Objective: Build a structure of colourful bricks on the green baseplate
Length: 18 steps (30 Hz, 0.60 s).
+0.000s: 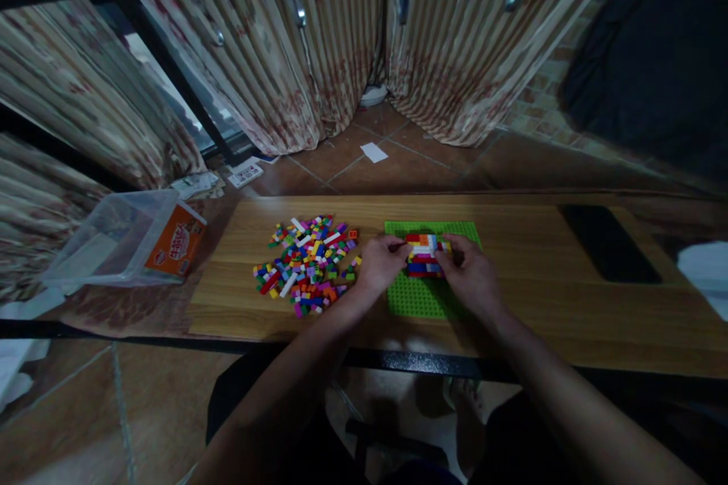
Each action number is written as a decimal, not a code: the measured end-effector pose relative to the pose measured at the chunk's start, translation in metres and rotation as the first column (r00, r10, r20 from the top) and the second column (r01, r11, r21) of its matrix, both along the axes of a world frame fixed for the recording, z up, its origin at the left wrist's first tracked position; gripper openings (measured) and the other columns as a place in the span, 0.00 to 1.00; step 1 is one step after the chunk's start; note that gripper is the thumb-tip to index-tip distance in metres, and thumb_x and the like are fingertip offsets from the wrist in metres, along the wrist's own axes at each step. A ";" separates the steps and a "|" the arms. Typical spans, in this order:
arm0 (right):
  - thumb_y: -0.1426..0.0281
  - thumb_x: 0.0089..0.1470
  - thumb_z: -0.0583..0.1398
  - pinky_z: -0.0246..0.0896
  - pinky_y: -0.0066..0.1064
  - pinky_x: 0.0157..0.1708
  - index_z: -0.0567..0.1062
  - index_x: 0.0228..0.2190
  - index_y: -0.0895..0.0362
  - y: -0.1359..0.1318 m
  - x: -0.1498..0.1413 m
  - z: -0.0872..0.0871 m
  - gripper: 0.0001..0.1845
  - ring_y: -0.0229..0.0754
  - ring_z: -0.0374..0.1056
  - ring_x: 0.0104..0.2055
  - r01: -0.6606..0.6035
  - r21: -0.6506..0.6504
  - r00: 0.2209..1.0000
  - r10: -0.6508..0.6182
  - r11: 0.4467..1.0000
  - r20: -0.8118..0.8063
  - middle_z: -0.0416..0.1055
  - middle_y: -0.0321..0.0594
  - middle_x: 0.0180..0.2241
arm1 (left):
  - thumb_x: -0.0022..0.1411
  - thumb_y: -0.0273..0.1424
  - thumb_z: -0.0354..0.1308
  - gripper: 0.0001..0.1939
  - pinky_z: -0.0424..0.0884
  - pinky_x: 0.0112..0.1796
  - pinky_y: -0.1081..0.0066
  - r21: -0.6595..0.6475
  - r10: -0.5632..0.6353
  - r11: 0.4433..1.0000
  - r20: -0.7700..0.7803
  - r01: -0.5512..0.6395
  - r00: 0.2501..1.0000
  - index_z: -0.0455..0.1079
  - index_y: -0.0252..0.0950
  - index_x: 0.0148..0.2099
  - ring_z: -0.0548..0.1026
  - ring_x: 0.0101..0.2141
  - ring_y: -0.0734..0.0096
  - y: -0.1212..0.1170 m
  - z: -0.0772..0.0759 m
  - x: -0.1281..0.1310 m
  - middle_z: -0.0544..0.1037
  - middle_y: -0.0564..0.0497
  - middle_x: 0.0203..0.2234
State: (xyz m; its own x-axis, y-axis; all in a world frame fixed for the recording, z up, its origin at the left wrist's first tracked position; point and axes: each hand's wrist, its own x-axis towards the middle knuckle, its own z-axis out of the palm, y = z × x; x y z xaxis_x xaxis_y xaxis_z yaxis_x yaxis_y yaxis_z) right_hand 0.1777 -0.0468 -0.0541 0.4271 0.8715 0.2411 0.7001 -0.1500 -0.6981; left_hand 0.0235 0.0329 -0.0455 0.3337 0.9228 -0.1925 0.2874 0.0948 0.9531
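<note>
A block of stacked toy bricks (424,256) in red, white, orange, yellow and blue stands on a green studded baseplate (418,301). My left hand (384,264) is at its left side, with thumb and forefinger pinched together at the edge; whether a small brick is between them is too small to tell. On the opposite side, my right hand (467,267) has its fingers closed against the block's right end. The fingertips partly cover both ends of the block. Left of the baseplate lies a loose pile of many-coloured bricks (310,261).
The baseplate and pile rest on a wooden table (528,303). Toward its right end lies a flat black phone-like slab (611,242). A clear plastic bin (114,235) with an orange label stands beyond the left edge. Curtains (341,38) hang behind; papers (374,152) lie on the tiled floor.
</note>
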 end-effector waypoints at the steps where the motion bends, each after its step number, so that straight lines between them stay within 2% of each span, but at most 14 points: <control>1: 0.59 0.55 0.56 0.66 0.42 0.40 0.74 0.47 0.58 0.000 -0.001 0.000 0.23 0.48 0.70 0.38 0.001 0.010 1.000 -0.001 1.000 0.007 0.74 0.50 0.41 | 0.58 0.29 0.61 0.04 0.66 0.23 0.77 -0.003 0.004 1.000 -0.003 -0.004 1.000 0.75 0.33 0.34 0.73 0.20 0.76 0.000 0.000 0.000 0.77 0.53 0.22; 5: 0.57 0.56 0.55 0.66 0.42 0.40 0.73 0.47 0.59 0.000 0.000 -0.002 0.24 0.48 0.70 0.38 -0.014 0.017 0.999 0.014 1.000 0.041 0.74 0.51 0.41 | 0.59 0.29 0.59 0.05 0.67 0.24 0.75 -0.011 -0.016 1.000 -0.018 0.016 1.000 0.76 0.34 0.34 0.73 0.20 0.75 -0.001 0.001 -0.001 0.77 0.53 0.22; 9: 0.54 0.56 0.54 0.67 0.41 0.37 0.72 0.49 0.58 -0.002 0.008 -0.007 0.26 0.46 0.70 0.35 -0.055 -0.023 0.997 0.056 0.998 0.047 0.74 0.49 0.41 | 0.61 0.32 0.56 0.09 0.69 0.29 0.73 0.148 -0.046 0.987 -0.137 0.066 0.990 0.77 0.34 0.35 0.75 0.26 0.70 -0.010 0.014 -0.005 0.79 0.50 0.26; 12: 0.54 0.57 0.54 0.67 0.41 0.36 0.73 0.48 0.57 -0.006 0.014 -0.005 0.25 0.46 0.71 0.33 -0.043 -0.031 0.994 0.046 0.999 0.095 0.75 0.49 0.41 | 0.62 0.33 0.55 0.11 0.69 0.33 0.71 0.240 -0.017 0.969 -0.185 0.062 0.983 0.77 0.34 0.36 0.75 0.29 0.68 -0.014 0.028 -0.012 0.79 0.48 0.27; 15: 0.56 0.60 0.53 0.67 0.43 0.39 0.74 0.46 0.58 -0.011 0.007 0.006 0.23 0.49 0.71 0.36 -0.014 0.092 0.973 -0.007 0.996 0.230 0.74 0.50 0.41 | 0.60 0.33 0.57 0.10 0.69 0.34 0.72 0.233 -0.007 0.972 -0.069 0.023 0.998 0.77 0.35 0.38 0.75 0.30 0.69 -0.008 0.043 -0.029 0.80 0.49 0.29; 16: 0.58 0.60 0.52 0.66 0.43 0.41 0.74 0.46 0.58 -0.012 0.002 0.011 0.21 0.49 0.71 0.39 -0.042 0.141 0.965 0.004 0.989 0.264 0.74 0.50 0.41 | 0.60 0.32 0.57 0.09 0.69 0.33 0.73 0.212 -0.011 0.977 0.003 0.010 1.000 0.77 0.34 0.38 0.75 0.29 0.70 -0.004 0.047 -0.038 0.79 0.50 0.29; 18: 0.62 0.61 0.52 0.65 0.42 0.46 0.75 0.44 0.57 -0.011 -0.015 0.022 0.17 0.49 0.70 0.43 -0.170 0.189 0.947 0.107 0.967 0.302 0.74 0.49 0.41 | 0.60 0.31 0.56 0.08 0.69 0.31 0.75 0.140 0.060 0.987 0.150 -0.081 0.987 0.76 0.33 0.37 0.74 0.26 0.73 0.006 0.056 -0.059 0.78 0.51 0.27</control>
